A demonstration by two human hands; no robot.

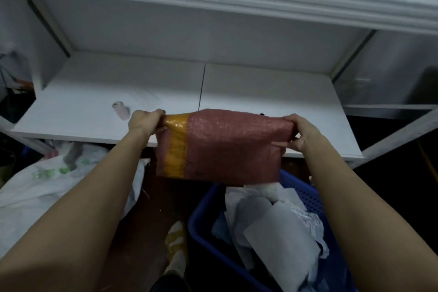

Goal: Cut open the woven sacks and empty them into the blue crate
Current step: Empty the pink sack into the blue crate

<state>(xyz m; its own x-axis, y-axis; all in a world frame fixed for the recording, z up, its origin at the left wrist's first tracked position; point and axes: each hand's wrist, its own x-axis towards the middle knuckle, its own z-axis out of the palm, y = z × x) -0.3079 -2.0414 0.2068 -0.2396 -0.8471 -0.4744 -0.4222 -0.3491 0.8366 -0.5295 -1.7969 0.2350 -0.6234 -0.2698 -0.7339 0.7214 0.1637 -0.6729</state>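
red sack (227, 147) in tight left grip (145, 123), right grip (296, 131)

No legible text, brand, number or sign anywhere in the head view. Faint dark marks along the yellow tape band (176, 149) on the red woven sack (233, 147) (too dim and blurred to make out as letters or digits). Green printing on the white sack (35, 187) at lower left, smeared into shapeless patches and equally unreadable.
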